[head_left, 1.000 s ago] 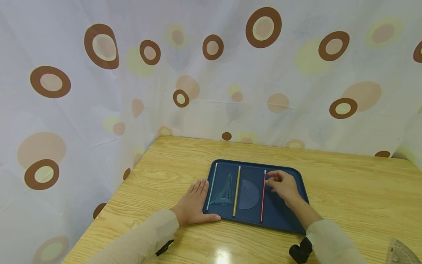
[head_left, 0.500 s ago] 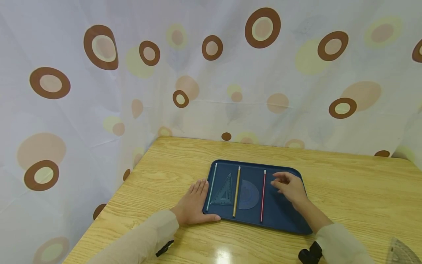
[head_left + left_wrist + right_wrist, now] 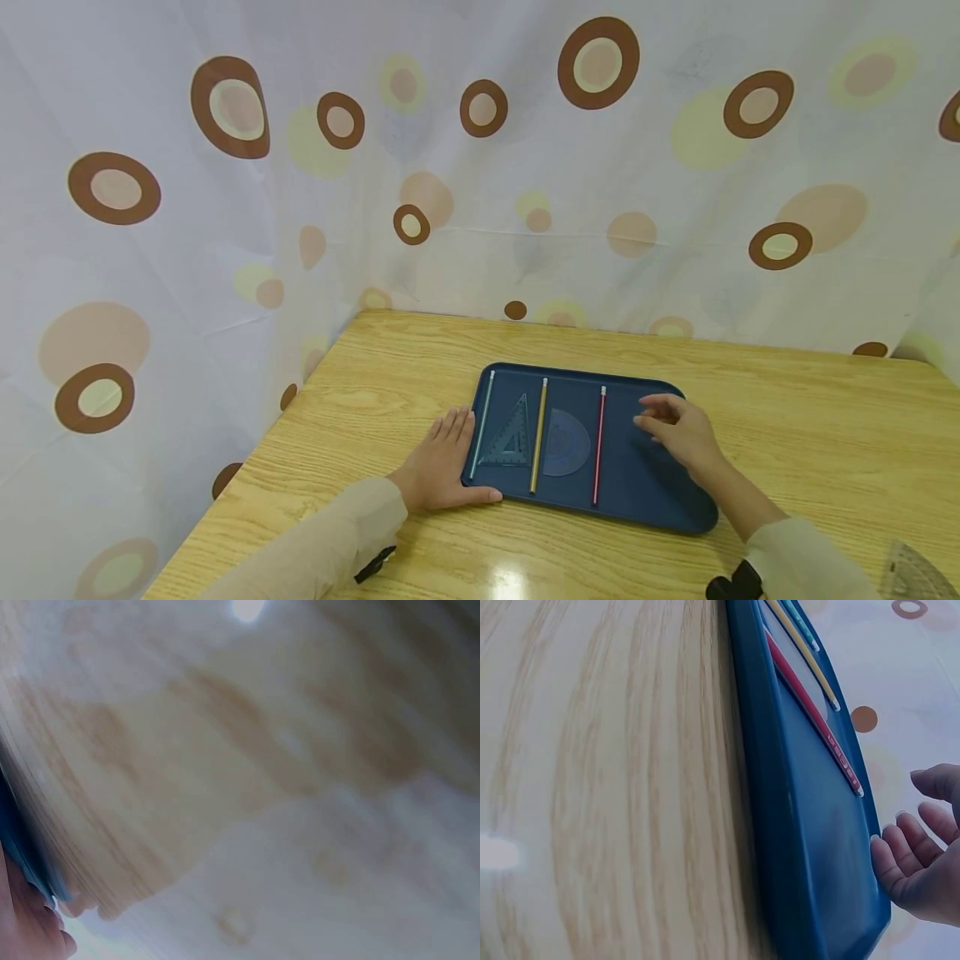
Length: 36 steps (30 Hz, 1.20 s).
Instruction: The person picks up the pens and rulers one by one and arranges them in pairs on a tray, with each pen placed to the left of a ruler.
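Note:
A dark blue tray (image 3: 652,492) lies on the wooden table. Across it, from left to right, are a teal pencil (image 3: 482,425), a clear set square (image 3: 512,442), a yellow pencil (image 3: 538,437), a clear protractor (image 3: 566,443) and a red pencil (image 3: 599,450). My left hand (image 3: 444,467) rests at the tray's left edge, fingers extended. Over the tray's right part hovers my right hand (image 3: 684,433), its fingers loosely bent and holding nothing. In the right wrist view the right hand (image 3: 922,859) is apart from the red pencil (image 3: 817,720).
Another clear measuring tool (image 3: 915,575), partly cut off, lies on the table (image 3: 825,450) at the lower right. A patterned curtain (image 3: 480,192) hangs behind the table and along its left side.
My right hand has drawn away from the red pencil toward the right, leaving the pencil lying on the tray. My left hand has kept its place.

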{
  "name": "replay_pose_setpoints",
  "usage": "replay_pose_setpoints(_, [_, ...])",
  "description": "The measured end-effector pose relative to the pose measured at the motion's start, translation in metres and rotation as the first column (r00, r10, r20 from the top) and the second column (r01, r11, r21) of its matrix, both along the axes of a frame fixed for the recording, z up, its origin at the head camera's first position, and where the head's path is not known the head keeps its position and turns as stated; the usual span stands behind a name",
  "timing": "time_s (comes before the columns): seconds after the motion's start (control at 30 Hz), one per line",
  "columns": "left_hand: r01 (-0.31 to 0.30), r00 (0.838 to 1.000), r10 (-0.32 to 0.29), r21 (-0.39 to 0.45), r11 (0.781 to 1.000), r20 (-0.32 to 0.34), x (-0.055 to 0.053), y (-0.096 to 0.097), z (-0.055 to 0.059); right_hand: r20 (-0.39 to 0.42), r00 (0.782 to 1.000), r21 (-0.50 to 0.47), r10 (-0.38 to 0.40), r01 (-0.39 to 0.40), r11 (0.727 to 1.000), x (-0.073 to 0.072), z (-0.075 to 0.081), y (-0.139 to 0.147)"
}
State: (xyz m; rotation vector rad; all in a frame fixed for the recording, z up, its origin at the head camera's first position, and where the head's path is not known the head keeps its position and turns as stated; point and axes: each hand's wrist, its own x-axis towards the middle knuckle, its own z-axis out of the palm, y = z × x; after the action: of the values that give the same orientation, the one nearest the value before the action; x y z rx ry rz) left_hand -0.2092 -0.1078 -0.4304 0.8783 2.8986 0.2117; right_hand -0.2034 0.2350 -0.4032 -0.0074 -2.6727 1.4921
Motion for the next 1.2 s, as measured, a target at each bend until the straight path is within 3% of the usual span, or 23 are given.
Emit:
replay_pose_setpoints(0.43, [0.002, 1.0, -0.002, 0.002, 1.0, -0.006, -0.001, 0.0, 0.0, -0.057, 0.998, 0.087, 0.009, -0.004, 0.996, 0.007, 0.002, 0.01])
replay_pose_setpoints(1.2, [0.001, 1.0, -0.001, 0.016, 1.0, 0.016, -0.001, -0.001, 0.0, -0.075, 0.997, 0.151, -0.001, 0.012, 0.988, 0.02, -0.005, 0.037])
